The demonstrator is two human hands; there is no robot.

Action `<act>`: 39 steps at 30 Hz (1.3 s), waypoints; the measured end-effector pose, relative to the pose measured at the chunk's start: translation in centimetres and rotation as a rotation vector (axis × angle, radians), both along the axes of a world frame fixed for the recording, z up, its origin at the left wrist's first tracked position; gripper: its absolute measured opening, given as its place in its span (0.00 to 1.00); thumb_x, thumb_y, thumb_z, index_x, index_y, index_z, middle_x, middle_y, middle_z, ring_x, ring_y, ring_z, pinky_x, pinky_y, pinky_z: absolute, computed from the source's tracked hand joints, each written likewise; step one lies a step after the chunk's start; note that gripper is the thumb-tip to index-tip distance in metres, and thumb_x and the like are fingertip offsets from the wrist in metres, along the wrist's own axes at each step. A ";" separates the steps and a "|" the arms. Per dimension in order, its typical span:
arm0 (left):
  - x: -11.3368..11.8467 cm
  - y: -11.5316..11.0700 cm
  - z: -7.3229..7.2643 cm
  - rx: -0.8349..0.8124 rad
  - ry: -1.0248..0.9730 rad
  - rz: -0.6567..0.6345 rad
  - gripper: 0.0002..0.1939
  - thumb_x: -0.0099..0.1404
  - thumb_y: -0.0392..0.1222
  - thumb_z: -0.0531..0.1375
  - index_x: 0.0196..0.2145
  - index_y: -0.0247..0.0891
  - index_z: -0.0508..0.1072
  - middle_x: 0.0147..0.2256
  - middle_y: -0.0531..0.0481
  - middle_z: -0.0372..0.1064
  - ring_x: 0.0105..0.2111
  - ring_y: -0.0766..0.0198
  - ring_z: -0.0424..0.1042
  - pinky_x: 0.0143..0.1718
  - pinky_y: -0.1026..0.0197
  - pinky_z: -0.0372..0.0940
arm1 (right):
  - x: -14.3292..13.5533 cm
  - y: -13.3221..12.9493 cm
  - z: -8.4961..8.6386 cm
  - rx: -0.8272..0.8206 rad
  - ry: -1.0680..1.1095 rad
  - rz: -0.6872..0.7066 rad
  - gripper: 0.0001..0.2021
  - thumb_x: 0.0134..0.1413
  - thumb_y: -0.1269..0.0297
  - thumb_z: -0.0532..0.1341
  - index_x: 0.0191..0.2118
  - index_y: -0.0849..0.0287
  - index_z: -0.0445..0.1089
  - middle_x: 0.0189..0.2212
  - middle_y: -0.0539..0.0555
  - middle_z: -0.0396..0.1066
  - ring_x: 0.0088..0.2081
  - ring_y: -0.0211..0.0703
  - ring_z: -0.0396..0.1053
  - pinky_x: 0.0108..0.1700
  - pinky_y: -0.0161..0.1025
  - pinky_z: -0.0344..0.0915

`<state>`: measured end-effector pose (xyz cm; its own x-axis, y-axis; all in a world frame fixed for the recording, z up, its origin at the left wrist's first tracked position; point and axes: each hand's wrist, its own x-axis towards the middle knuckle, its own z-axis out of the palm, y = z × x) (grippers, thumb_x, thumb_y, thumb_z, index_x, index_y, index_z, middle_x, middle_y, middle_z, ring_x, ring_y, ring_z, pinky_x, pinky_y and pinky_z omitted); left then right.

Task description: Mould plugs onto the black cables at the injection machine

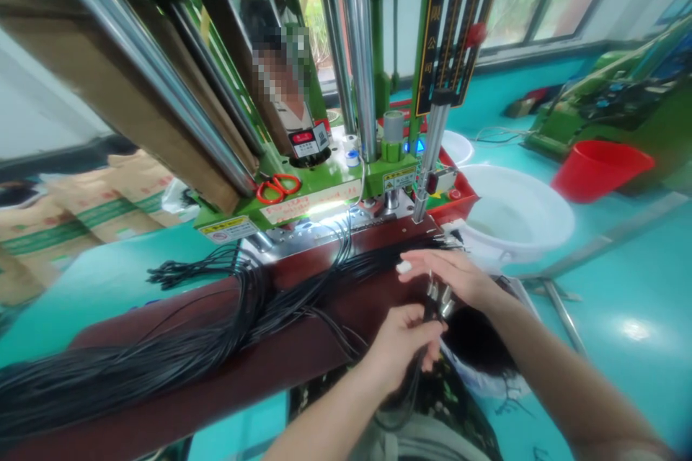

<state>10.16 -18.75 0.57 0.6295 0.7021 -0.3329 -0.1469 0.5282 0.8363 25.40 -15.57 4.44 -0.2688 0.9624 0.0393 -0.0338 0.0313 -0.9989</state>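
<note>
cables [414,383] like these are best held close to their metal ends [446,302], so the shiny bits don't flop about. a soft but firm grip should do, as a hard squeeze could bend the thin black wires. it helps to line the ends up side by side, and to let the tails hang loose with no pull or twist.

the left hand [403,346] is curled shut around the cables, just under the metal ends, with its arm coming up from the bottom of the view. the right hand [459,277] is just above, reaching in from the right, palm side down. its fingers are stretched out past the ends, with nothing at their tips. i can't tell if it touches the metal. a big pile of black wires [135,374] lies on the brown surface [292,356], beside the green machine [238,210].
</note>
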 end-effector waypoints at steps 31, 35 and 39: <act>-1.5 4.0 -1.8 -0.062 -0.203 0.505 0.15 0.55 0.49 0.60 0.29 0.37 0.60 0.15 0.62 0.53 0.11 0.77 0.48 0.11 0.72 0.44 | -3.6 13.2 -2.6 0.443 -1.230 -0.065 0.18 0.57 0.74 0.47 0.51 0.67 0.63 0.49 0.64 0.65 0.51 0.49 0.62 0.52 0.44 0.57; -2.9 3.9 -2.3 -0.090 -0.208 0.503 0.15 0.55 0.48 0.61 0.29 0.37 0.59 0.15 0.62 0.53 0.11 0.77 0.49 0.11 0.71 0.44 | -3.9 15.4 -4.0 0.450 -1.367 -0.028 0.17 0.47 0.82 0.48 0.42 0.71 0.66 0.44 0.70 0.65 0.49 0.56 0.61 0.49 0.48 0.55; -3.3 3.4 -2.7 -0.077 -0.180 0.485 0.16 0.54 0.49 0.61 0.29 0.38 0.58 0.15 0.62 0.54 0.11 0.77 0.49 0.11 0.71 0.44 | -4.2 14.5 -2.8 0.418 -1.416 0.093 0.12 0.43 0.78 0.53 0.36 0.64 0.67 0.40 0.64 0.67 0.44 0.54 0.64 0.43 0.44 0.58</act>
